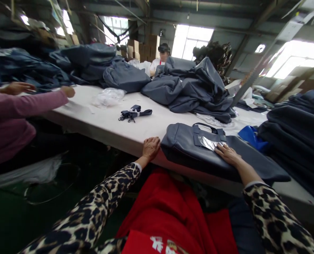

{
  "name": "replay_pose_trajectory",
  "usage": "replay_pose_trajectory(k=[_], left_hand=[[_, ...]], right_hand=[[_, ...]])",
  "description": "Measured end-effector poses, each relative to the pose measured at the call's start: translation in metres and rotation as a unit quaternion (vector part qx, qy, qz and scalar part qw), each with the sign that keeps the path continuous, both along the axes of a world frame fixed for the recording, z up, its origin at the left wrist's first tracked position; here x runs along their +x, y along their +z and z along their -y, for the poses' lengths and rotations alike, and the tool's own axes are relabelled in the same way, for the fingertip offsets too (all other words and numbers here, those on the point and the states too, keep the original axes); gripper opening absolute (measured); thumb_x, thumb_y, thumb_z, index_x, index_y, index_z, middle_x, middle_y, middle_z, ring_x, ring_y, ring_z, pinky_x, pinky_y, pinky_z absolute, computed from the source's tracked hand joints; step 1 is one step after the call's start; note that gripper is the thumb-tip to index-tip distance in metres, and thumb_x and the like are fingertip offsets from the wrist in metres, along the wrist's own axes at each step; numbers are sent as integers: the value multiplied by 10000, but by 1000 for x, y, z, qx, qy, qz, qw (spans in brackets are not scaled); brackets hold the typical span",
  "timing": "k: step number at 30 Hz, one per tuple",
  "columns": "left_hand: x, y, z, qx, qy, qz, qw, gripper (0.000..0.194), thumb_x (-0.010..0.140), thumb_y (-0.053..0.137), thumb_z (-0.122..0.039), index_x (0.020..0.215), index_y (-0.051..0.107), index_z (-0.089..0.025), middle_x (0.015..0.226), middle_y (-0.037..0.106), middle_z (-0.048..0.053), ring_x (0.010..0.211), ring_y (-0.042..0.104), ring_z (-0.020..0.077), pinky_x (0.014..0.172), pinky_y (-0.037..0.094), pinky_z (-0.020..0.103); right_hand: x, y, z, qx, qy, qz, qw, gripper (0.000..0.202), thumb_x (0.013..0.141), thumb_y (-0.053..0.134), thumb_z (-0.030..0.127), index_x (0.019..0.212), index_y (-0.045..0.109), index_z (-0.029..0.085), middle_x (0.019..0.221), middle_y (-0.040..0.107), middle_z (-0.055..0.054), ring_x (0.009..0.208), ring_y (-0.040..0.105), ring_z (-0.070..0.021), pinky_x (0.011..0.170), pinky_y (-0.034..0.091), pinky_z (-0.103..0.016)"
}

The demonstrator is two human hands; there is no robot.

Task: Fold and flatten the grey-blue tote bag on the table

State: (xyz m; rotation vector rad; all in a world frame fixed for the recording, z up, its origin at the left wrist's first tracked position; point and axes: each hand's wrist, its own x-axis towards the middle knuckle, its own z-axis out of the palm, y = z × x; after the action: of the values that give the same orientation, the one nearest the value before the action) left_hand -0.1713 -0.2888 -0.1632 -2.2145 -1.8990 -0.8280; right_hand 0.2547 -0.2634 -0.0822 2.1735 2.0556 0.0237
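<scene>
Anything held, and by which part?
No clear hold: right hand rests on the bag at its shiny patch; whether the left hand grips the table edge cannot be told.

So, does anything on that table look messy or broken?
Nothing looks spilled or broken. The dark blue heap on the table slumps and folds over itself, so it looks messy. Clear plastic lies crumpled left of it. The bag under the right hand looks whole from this side.

The slate-blue, smooth bag [209,158] lies lengthwise right of centre in the frame, its far end tapering toward the lower right. A handle [221,132] loops at its upper edge; shiny film [208,143] sits below.
</scene>
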Motion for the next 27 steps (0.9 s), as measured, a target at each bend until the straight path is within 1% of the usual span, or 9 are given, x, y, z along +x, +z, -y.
replay_pose_trajectory(k=[3,5,9,12,16,22,27], left_hand=[[0,-2,-1,-4,-3,7,1000,276,1014,389,-319,1197,587,-260,1346,589,61,1229,475,265,1024,293,457],[0,-2,-1,-4,-5,8,1000,279,1018,373,-323,1193,582,-263,1347,589,56,1228,473,262,1027,284,455],[-1,-1,-1,-3,-2,7,1000,266,1015,376,-324,1180,577,-264,1339,597,50,1216,481,258,1022,284,448],[0,2,-1,-2,3,3,1000,260,1006,397,-324,1182,578,-262,1325,607,53,1201,492,260,1022,287,448],[1,2,-2,-6,13,-9,1000,263,997,411,-318,1195,579,-275,1319,611,50,1204,498,258,1048,268,446],[0,2,-3,-25,28,-48,998,293,992,411,-313,1240,565,-290,1370,586,35,1220,496,246,1055,267,436],[0,2,-4,-30,36,-63,997,310,980,423,-298,1259,556,-296,1382,580,27,1235,486,242,1057,272,427]], right_hand=[[-5,5,4,-28,-33,-22,999,712,928,138,706,1525,306,356,1628,233,-54,1444,288,-373,1069,357,-631],[-10,9,6,-39,-42,-31,998,708,932,149,700,1531,294,352,1631,222,-56,1455,261,-374,1077,339,-639],[-20,15,9,-44,-40,-39,997,697,937,167,682,1533,294,343,1630,219,-67,1451,248,-403,1064,316,-685],[-26,17,10,-37,-30,-37,998,678,949,158,648,1528,305,329,1623,237,-82,1444,254,-411,1036,332,-704],[-26,11,9,-23,-13,-40,999,664,955,138,626,1520,319,327,1618,248,-90,1439,262,-405,1011,337,-725],[-20,-5,8,12,-1,-60,998,668,947,132,638,1509,331,337,1612,257,-96,1423,259,-421,979,321,-764],[-23,-11,12,36,-8,-55,998,667,953,111,631,1504,341,334,1617,254,-80,1423,271,-408,991,331,-726]])
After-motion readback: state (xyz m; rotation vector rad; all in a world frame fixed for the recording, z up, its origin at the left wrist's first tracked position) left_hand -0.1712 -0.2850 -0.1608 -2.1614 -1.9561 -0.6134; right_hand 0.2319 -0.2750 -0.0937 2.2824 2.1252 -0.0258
